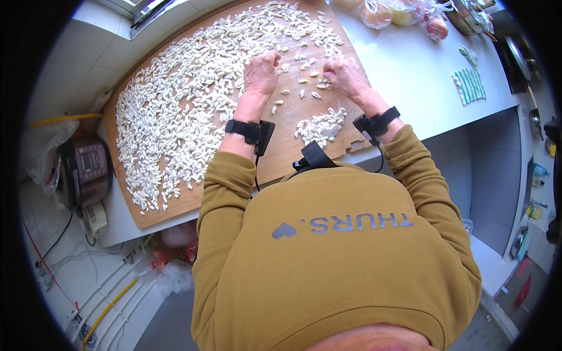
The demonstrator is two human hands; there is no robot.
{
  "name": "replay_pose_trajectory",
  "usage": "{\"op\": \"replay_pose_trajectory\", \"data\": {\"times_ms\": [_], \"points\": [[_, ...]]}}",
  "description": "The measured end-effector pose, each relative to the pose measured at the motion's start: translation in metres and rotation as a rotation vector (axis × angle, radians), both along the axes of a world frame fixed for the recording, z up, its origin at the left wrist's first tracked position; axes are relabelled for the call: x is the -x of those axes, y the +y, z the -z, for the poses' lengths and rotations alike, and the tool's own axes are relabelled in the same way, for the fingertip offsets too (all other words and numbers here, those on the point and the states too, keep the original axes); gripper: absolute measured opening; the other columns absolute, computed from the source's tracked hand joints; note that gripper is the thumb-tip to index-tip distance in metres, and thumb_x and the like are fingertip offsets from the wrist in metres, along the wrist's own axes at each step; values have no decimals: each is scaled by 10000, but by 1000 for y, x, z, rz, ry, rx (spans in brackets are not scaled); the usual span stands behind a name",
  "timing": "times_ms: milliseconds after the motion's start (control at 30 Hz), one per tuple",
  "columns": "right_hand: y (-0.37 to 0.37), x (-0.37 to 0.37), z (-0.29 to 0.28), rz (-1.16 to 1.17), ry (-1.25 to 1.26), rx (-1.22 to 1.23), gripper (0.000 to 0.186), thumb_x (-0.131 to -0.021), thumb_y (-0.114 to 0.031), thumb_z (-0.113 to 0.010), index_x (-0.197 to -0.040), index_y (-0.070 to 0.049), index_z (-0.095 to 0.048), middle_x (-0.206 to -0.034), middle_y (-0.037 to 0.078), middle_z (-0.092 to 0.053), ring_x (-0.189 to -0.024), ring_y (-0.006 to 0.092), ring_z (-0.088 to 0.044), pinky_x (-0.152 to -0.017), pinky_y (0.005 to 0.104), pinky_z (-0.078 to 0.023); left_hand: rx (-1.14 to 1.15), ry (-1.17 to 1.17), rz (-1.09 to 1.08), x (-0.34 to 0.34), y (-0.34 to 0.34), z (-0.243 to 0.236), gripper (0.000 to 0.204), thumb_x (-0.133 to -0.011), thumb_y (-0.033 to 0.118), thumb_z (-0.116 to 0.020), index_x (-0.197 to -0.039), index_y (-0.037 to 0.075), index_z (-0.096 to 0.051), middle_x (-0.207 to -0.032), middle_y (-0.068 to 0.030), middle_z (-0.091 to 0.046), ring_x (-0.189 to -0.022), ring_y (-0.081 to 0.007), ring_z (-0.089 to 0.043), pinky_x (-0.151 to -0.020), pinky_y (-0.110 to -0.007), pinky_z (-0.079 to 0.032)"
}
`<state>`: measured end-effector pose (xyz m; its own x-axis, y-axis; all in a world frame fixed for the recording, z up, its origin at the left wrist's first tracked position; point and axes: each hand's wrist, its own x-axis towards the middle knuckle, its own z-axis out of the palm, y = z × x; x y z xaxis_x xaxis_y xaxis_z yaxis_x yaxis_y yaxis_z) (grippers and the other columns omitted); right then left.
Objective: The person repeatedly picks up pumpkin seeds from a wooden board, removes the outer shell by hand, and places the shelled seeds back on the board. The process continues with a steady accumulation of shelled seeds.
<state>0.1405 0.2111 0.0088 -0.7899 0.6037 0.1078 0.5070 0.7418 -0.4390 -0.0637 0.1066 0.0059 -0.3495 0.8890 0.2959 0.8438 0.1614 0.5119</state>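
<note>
Mustard sleeves (225,175), fists (261,71) on board (281,146), dough pieces (175,105) seemingly unaligned

A home kitchen. A big wooden pastry board (275,158) lies on a white counter (410,76), covered from nine to twelve o'clock with small shaped dough pieces (175,117). At nine o'clock stands an electric cooker (88,169). Bagged fruit (404,14) sits at one o'clock, pans and a stove (518,58) at two o'clock. The floor (111,275) is tiled.
</note>
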Motion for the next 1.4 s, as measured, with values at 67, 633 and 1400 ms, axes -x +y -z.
{"op": "replay_pose_trajectory", "data": {"times_ms": [67,633,1400], "points": [[-6,1,1,14,-43,56,86,-776,-147,-632,-814,-83,-674,-857,120,-650,-870,275,-605,-879,424,-355,-2,-47,-20,-5,-8,-9,208,-806,1,-536,-929,67,-690,-830,-107,-694,-767,-243,-683,-709,-321,-524],[-16,-43,-18,47,58,242,112,-794,-84,-614,-814,23,-639,-733,127,-639,-667,183,-605,-635,315,-495,111,-326,296,-62,-75,0,131,-806,60,-622,-916,13,-675,-813,-155,-669,-752,-258,-657,-693,-328,-504],[-84,-93,17,138,262,154,83,-772,-20,-644,-825,1,-585,-813,119,-575,-746,262,-568,-692,341,-473,140,92,516,-90,-119,18,365,-719,-30,-602,-1028,158,-656,-1299,-46,-510,-1290,-290,-396,-1093,-507,-239]]}}
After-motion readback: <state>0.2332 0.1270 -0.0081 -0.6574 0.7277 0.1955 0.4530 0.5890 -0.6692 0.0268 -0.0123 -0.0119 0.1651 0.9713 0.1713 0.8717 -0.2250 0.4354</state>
